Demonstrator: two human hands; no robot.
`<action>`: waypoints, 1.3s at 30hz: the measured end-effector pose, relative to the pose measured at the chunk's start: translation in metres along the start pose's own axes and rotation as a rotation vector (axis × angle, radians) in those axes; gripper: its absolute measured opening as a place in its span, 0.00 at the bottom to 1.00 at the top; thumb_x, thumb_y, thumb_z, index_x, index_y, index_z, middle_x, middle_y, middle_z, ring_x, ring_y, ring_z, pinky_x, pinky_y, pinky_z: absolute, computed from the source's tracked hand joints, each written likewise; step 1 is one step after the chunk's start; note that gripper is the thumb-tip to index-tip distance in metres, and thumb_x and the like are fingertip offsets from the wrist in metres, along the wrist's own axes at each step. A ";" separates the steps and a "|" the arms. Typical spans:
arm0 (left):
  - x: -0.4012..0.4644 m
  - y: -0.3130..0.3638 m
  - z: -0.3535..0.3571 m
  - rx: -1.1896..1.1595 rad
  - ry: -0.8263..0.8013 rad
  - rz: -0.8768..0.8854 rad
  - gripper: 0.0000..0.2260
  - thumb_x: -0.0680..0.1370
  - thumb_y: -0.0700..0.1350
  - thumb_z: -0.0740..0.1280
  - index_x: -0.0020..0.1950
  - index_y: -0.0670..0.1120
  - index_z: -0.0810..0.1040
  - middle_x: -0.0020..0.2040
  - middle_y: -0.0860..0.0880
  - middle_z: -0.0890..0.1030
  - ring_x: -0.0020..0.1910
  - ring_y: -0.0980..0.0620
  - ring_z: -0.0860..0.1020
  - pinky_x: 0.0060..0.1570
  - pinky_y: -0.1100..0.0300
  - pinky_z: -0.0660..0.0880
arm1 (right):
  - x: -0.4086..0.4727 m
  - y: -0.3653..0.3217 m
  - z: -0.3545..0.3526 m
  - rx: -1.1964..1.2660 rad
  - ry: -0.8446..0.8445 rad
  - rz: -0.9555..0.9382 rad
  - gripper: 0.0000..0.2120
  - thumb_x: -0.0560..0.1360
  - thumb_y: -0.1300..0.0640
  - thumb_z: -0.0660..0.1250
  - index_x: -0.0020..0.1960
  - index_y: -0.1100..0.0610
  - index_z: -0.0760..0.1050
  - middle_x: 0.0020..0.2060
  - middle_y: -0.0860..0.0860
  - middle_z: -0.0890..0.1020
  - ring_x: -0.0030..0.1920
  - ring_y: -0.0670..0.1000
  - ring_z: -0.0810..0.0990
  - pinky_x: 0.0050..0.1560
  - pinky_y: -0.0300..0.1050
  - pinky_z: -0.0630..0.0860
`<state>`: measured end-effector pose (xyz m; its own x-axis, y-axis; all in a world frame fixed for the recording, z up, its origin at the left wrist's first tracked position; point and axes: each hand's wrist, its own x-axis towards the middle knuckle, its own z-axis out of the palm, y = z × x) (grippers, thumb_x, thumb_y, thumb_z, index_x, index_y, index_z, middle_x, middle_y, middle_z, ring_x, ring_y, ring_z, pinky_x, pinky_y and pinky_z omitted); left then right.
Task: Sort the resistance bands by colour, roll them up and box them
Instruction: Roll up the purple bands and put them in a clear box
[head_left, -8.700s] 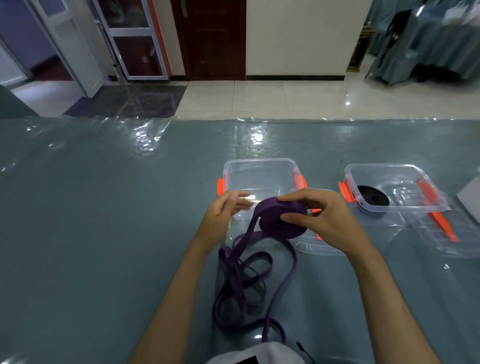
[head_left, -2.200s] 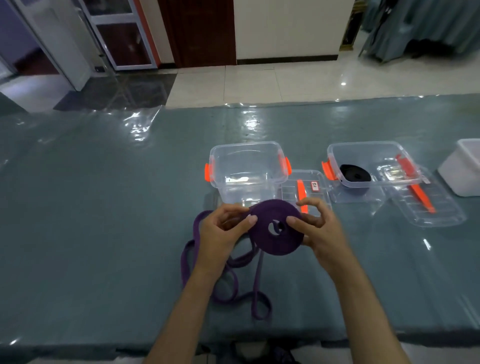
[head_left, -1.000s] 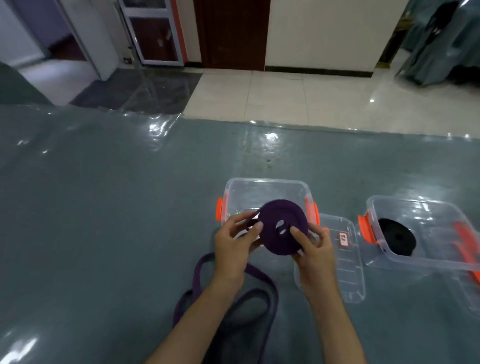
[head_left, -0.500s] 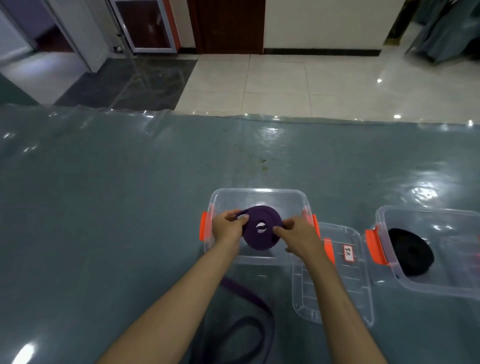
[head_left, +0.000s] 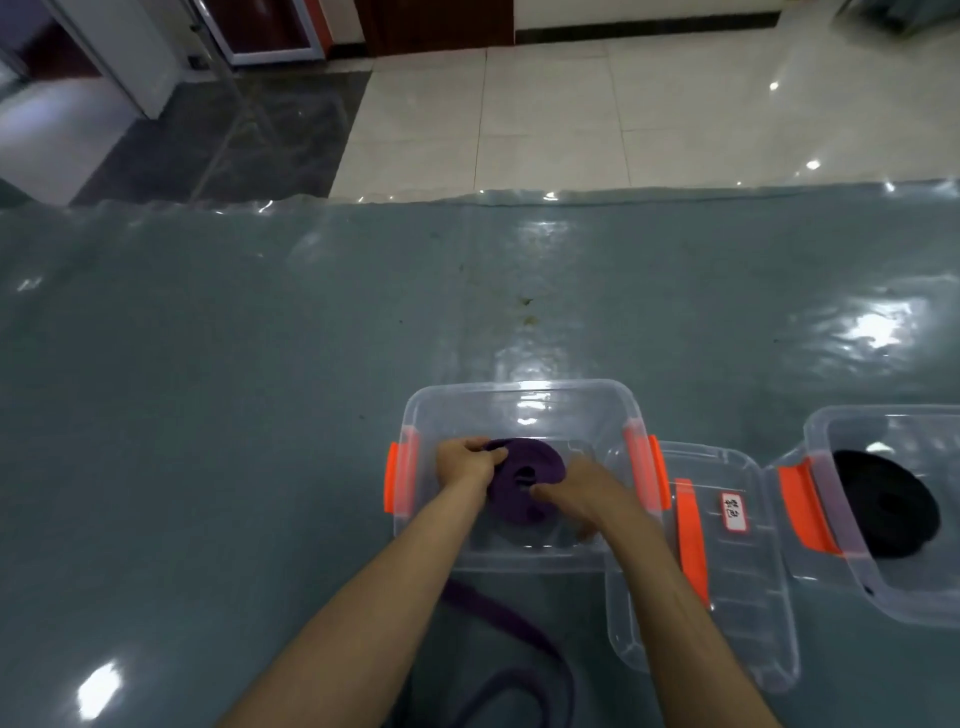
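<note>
- Right now both hands are down inside the clear box (head_left: 519, 400), the one with orange latches.
- Left hand (head_left: 465, 460) grips the left edge of the purple roll (head_left: 524, 486), fingers curled over it.
- Right hand (head_left: 576, 491) holds the roll's right side, fingertips at the centre hole.
- Roll sits low in the box, tilted toward the camera.
- Loose purple band (head_left: 498, 623) trails on the table (head_left: 208, 389) near the box, between the forearms.
- Lid (head_left: 748, 597) with a white label lies just right of the box.
- Second clear box (head_left: 815, 441) at far right holds a black roll (head_left: 883, 504).
</note>
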<state>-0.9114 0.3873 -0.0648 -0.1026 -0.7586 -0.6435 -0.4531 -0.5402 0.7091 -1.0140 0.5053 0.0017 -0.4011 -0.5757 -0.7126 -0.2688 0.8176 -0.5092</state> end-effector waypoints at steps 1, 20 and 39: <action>0.002 0.000 0.001 0.007 -0.005 -0.012 0.14 0.73 0.31 0.79 0.57 0.34 0.85 0.55 0.36 0.86 0.49 0.43 0.83 0.57 0.44 0.83 | 0.003 0.002 0.001 0.010 -0.007 0.006 0.13 0.79 0.54 0.70 0.61 0.58 0.80 0.54 0.58 0.84 0.50 0.59 0.85 0.54 0.57 0.84; -0.098 0.045 -0.080 0.729 -0.271 0.682 0.08 0.81 0.41 0.70 0.58 0.44 0.84 0.52 0.46 0.85 0.52 0.48 0.82 0.55 0.54 0.79 | -0.095 -0.013 -0.006 -0.041 0.439 -0.448 0.10 0.81 0.56 0.70 0.61 0.55 0.82 0.51 0.52 0.87 0.52 0.53 0.85 0.58 0.53 0.80; -0.210 -0.205 -0.211 0.815 -0.214 0.635 0.08 0.81 0.43 0.68 0.57 0.49 0.85 0.55 0.52 0.85 0.53 0.51 0.83 0.55 0.58 0.77 | -0.208 0.157 0.201 -0.125 -0.152 -0.001 0.13 0.70 0.50 0.82 0.48 0.53 0.82 0.40 0.40 0.86 0.40 0.34 0.83 0.40 0.29 0.76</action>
<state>-0.6098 0.5805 -0.0144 -0.6482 -0.6930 -0.3156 -0.7110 0.4024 0.5767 -0.7968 0.7508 -0.0267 -0.2666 -0.5638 -0.7817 -0.3795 0.8069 -0.4526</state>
